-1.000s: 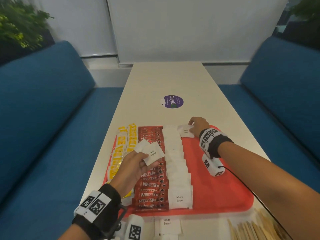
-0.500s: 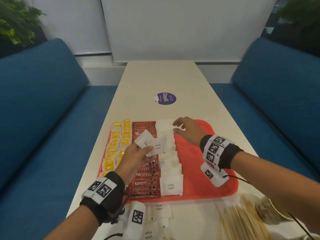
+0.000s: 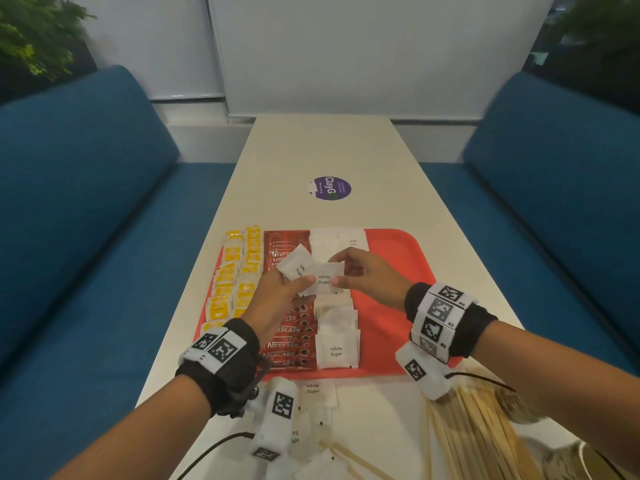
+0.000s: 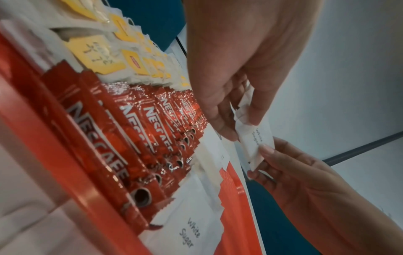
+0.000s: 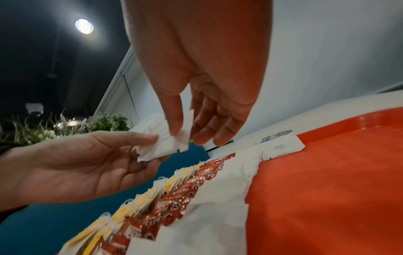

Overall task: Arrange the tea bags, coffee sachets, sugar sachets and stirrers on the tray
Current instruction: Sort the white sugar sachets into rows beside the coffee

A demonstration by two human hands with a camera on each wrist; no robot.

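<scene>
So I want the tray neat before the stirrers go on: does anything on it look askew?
One sugar sachet at the far end lies beside the sugar column, starting a second line. The tea bags overlap unevenly. The coffee sachets lie straight. Nothing looks spilled or torn.

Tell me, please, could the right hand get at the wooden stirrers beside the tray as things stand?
Probably yes: the stirrers lie uncovered just under the right wrist, though the right hand is pinching a sugar sachet and must release it first.
</scene>
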